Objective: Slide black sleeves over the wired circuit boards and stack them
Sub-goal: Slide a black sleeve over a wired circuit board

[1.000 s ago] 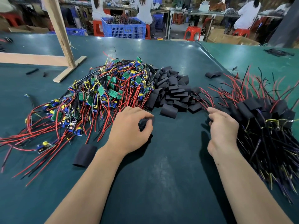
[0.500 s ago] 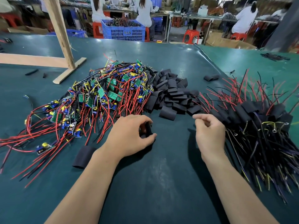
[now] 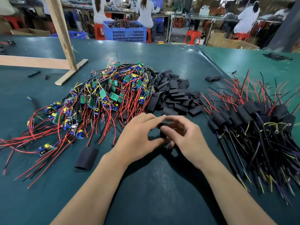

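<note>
— Green table [image 3: 146,200]: what's on it?
— Wired circuit boards [image 3: 103,98] heaped left, loose black sleeves [image 3: 173,95] behind the hands, sleeved boards [image 3: 253,117] right.
— And the hands?
— Left hand [image 3: 138,140] and right hand [image 3: 188,137] meet (fingers curled) pinching one black sleeve [image 3: 162,133] at centre.

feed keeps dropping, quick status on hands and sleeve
Left hand and right hand both pinching one black sleeve above the table. No board in it yet. Nothing in the way.
</note>
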The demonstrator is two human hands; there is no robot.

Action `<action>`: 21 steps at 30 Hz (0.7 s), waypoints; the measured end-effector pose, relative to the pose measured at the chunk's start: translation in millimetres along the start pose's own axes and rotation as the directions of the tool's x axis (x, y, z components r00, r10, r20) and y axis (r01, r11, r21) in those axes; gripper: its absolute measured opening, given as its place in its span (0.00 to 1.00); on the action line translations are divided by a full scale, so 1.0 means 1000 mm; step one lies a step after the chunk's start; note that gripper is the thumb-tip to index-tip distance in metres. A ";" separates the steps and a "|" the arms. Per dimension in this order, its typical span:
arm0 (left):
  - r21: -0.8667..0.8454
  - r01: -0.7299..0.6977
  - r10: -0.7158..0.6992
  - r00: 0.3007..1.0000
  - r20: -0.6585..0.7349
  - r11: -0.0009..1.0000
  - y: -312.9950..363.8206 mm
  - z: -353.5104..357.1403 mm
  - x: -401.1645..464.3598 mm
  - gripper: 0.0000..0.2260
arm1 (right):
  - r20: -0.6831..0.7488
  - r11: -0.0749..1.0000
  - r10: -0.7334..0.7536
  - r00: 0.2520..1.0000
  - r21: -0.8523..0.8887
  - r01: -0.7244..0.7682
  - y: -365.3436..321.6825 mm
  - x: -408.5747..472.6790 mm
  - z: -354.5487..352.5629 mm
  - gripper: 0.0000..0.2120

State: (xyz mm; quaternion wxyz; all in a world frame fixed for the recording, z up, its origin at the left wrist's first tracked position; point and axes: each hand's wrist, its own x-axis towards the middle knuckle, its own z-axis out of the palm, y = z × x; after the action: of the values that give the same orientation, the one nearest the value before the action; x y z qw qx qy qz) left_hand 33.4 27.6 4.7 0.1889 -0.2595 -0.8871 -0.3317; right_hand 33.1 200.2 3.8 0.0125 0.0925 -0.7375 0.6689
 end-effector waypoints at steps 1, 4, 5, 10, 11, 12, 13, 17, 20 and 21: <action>-0.009 0.023 -0.023 1.000 0.018 1.000 -0.001 -0.002 0.000 0.33 | -0.032 1.000 -0.001 0.999 -0.017 0.000 0.001 0.001 0.000 0.12; 0.086 0.093 -0.079 0.984 -0.161 0.992 -0.006 -0.011 0.002 0.30 | -0.157 0.999 0.018 0.987 -0.032 -0.023 0.003 0.004 -0.003 0.12; 0.174 0.144 -0.082 0.943 -0.321 0.974 -0.010 -0.015 0.004 0.23 | -0.177 0.999 0.031 0.984 -0.036 -0.038 0.002 0.005 -0.003 0.13; 0.208 0.654 -0.438 0.675 -0.594 0.728 -0.039 -0.031 0.001 0.15 | -0.089 0.986 0.020 0.996 -0.161 -0.035 0.005 0.002 0.000 0.14; 0.188 0.695 -0.509 0.659 -0.554 0.694 -0.045 -0.030 0.000 0.16 | -0.095 0.983 0.012 0.995 -0.181 -0.029 0.005 0.002 0.000 0.13; 0.175 0.704 -0.534 0.654 -0.536 0.688 -0.049 -0.030 -0.001 0.15 | -0.110 0.982 0.010 0.994 -0.188 -0.031 0.004 0.001 0.000 0.10; 0.159 0.693 -0.524 0.657 -0.542 0.704 -0.051 -0.031 -0.001 0.13 | -0.122 0.981 0.009 0.992 -0.191 -0.032 0.004 0.001 0.000 0.08; -0.008 0.639 -0.496 0.590 -0.637 0.770 -0.047 -0.034 0.002 0.10 | -0.132 0.985 -0.013 0.991 -0.174 -0.010 0.005 0.001 0.000 0.06; -0.117 0.531 -0.449 0.555 -0.700 0.839 -0.032 -0.029 0.004 0.10 | -0.136 0.991 -0.006 0.991 -0.134 -0.013 0.004 0.002 0.002 0.06; -0.120 0.468 -0.403 0.570 -0.717 0.876 -0.024 -0.025 0.005 0.10 | -0.136 0.994 0.004 0.991 -0.112 -0.020 0.003 0.002 0.002 0.06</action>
State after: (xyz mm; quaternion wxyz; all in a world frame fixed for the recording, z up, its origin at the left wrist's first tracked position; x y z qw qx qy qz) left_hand 19.4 -3.2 13.3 0.4453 0.1269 -0.7884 -0.4051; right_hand 30.7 198.4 1.3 0.0639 0.0414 -0.7722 0.6308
